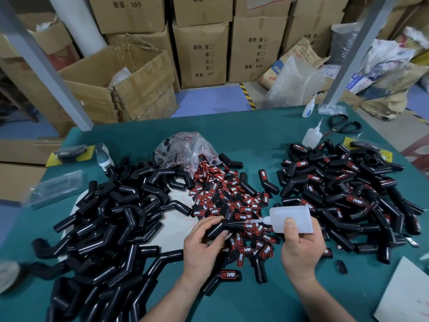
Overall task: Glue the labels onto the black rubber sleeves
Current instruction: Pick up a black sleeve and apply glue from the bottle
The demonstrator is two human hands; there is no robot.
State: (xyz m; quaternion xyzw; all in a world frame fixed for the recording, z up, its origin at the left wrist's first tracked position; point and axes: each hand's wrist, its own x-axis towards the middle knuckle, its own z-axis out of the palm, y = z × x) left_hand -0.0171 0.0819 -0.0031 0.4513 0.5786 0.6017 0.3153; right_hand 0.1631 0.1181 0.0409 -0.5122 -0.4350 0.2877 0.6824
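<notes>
My left hand [204,242] grips a bent black rubber sleeve [219,228] over the middle of the green table [255,298]. My right hand [301,245] holds a translucent glue bottle [291,217] tipped sideways, its thin needle tip touching the sleeve's upper side. A heap of red-and-black labels [222,196] lies just behind my hands, spilling from a clear bag [185,149]. Plain black sleeves [111,219] are heaped on the left. Sleeves with labels on them [343,191] are heaped on the right. One labelled sleeve [222,278] lies between my forearms.
Two more glue bottles [312,135] [310,108] and black scissors [343,126] sit at the far right of the table. Packaged items [67,154] lie at the left edge, white card [406,296] at the near right corner. Cardboard boxes [202,52] are stacked behind.
</notes>
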